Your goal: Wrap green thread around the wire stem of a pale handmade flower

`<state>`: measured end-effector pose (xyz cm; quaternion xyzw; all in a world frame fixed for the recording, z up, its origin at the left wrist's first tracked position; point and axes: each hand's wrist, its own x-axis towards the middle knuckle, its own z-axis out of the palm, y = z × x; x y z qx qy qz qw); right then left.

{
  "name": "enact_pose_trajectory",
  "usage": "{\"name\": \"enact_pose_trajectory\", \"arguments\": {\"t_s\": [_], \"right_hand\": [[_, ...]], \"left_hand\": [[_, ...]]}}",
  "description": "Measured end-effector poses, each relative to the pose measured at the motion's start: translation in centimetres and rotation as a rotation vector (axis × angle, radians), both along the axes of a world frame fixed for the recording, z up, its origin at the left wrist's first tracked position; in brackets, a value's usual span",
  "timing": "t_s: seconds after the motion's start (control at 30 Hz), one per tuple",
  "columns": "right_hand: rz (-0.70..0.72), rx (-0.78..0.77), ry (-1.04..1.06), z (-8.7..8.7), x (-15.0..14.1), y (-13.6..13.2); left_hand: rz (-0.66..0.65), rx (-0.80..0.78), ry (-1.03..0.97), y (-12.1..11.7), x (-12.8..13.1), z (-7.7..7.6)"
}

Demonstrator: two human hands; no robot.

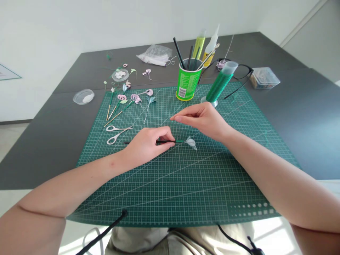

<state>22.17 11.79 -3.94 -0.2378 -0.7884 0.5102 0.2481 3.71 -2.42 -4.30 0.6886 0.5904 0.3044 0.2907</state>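
Observation:
My left hand (150, 143) is closed on a thin dark stem (170, 141) that lies across the green cutting mat (172, 184). A small pale blue flower (191, 142) sits at the stem's right end. My right hand (203, 118) hovers just above and behind the flower, thumb and forefinger pinched together; whether they hold a fine thread is too small to see. The green thread spool (220, 85) stands right behind that hand.
Finished pink and blue flowers on stems (124, 102) lie at the mat's upper left, with white-handled scissors (117, 134) below them. A green cup of tools (187, 83), glasses (240, 74), a clear box (264, 78), small dishes (83, 96) and a plastic bag (155, 55) sit behind.

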Motion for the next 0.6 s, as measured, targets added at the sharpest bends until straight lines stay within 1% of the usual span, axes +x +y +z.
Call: {"name": "enact_pose_trajectory", "arguments": {"t_s": [0.2, 0.37, 0.6], "right_hand": [[0.009, 0.023, 0.026, 0.29, 0.08, -0.26], [-0.021, 0.028, -0.014, 0.09, 0.02, -0.07], [-0.017, -0.006, -0.058, -0.39, -0.08, 0.17]], "left_hand": [[-0.006, -0.038, -0.025, -0.02, 0.02, -0.12], [0.006, -0.012, 0.006, 0.08, 0.02, 0.0], [0.013, 0.044, 0.041, 0.04, -0.06, -0.06]]}}
